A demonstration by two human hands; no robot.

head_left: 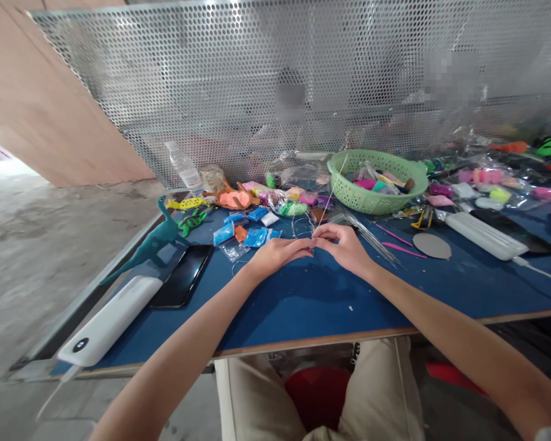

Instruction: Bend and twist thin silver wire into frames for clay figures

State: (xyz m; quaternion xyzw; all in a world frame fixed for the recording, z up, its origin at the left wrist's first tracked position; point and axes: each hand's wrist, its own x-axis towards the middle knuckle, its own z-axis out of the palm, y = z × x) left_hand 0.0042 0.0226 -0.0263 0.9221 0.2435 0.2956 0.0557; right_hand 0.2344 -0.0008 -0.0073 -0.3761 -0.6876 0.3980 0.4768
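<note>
My left hand [282, 254] and my right hand [342, 245] meet above the middle of the blue table. Both are closed, fingertips pinched together on a thin wire [333, 191]. One straight length of it slants up and to the right from my right fingers. Thin loops of wire show just beyond the fingertips; whether they join the held piece I cannot tell. Behind my left hand lie blue packets [257, 237] and an orange lump [240, 234]. A bundle of straight wires [370, 236] rests right of my right hand, near pink tools [404, 249].
A green basket [349, 199] of coloured packets stands at the back before a perforated metal screen [239, 79]. At left are a teal dinosaur [151, 245], a black phone [183, 275] and a white power bank [112, 318]. Another white device [484, 236] lies at right.
</note>
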